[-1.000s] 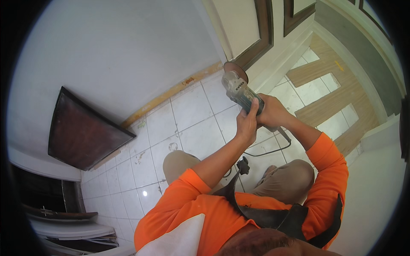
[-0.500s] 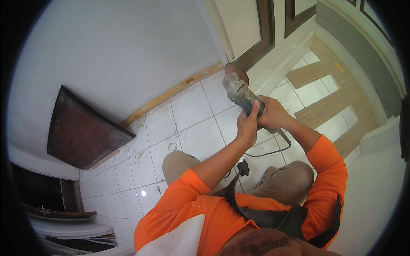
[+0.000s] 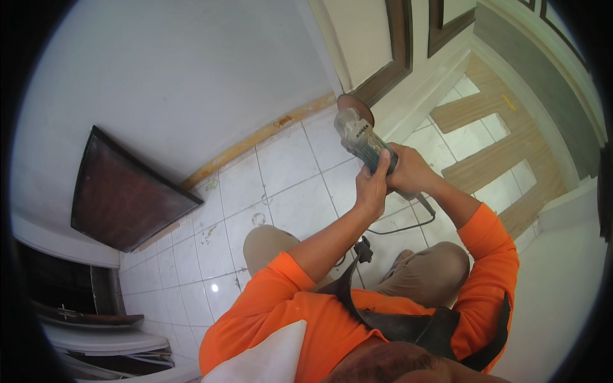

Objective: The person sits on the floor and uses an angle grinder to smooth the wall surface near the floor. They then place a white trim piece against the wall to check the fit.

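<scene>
Both of my hands are closed around the body of an angle grinder [image 3: 355, 131], dusty grey at its head and dark green along its body. My left hand [image 3: 372, 189] grips its near side, thumb laid along the top. On the other side, my right hand [image 3: 409, 171] wraps the body toward the rear. A round reddish-brown disc [image 3: 356, 110] at the grinder's far end is at the lower corner of a dark brown wooden trim [image 3: 383, 83] on the wall panel; whether they touch I cannot tell. A black cord [image 3: 418, 225] trails from the grinder's rear.
A dark reddish-brown board [image 3: 131, 191] leans on the white wall at left. Yellowish wood strip [image 3: 236, 154] runs along that wall's foot. White tiles [image 3: 287, 182] cover the floor, with wood-look strips [image 3: 476, 163] at right. A doorway [image 3: 54, 274] stands at lower left.
The view has shifted by a hair. My hands and the grinder keep nearly the same place against the trim's corner.
</scene>
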